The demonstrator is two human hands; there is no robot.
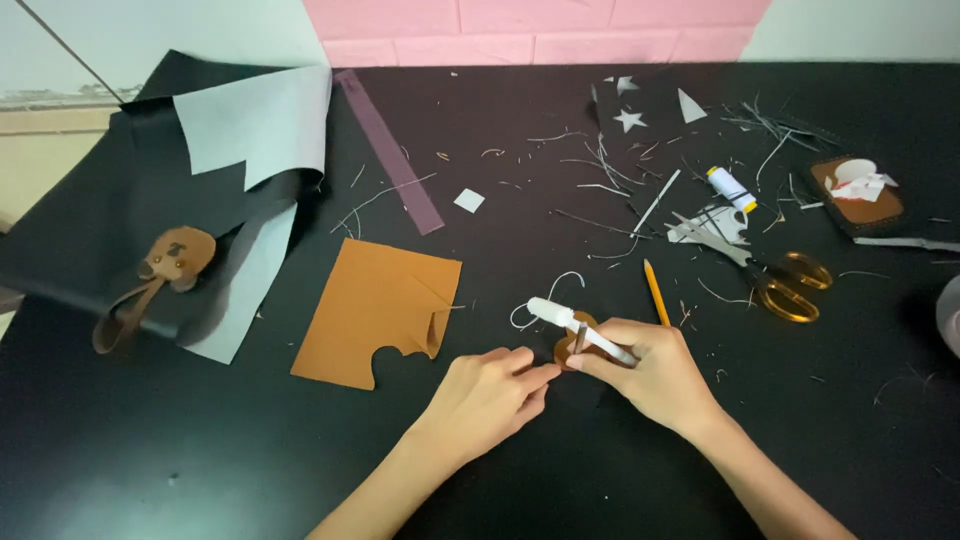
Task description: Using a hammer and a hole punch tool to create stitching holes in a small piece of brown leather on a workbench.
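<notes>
The right hand (650, 375) is gripping a slim white pen-shaped tool (580, 328), fingers closed tight around its lower half. The tool's long axis is running diagonally, its blunt white end pointing up-left and away from the person, its other end hidden inside the fist. The left hand (490, 392) is pinching, fingertips narrowed, at the edge of a small round brown leather piece (572, 345) that is lying on the black table (200, 460) just under the tool, near the front centre. How much of the piece is sitting under the fingers cannot be told.

Just left of the hands a tan leather sheet with a notched lower edge (375, 310) is lying flat. A yellow pencil (656, 292) is lying just behind the right hand, pointing away. Further right, scissors with yellow handles (775, 278) are resting, blades pointing up-left. A white thread spool (732, 188) is sitting behind them. Far left, a brown leather strap pouch (160, 275) is resting on a black sheet with grey backing (250, 130). A purple strip (390, 150) is lying diagonally mid-table. Thread scraps and white offcuts are littering the far side. A pink brick-pattern wall (530, 30) is standing behind the table.
</notes>
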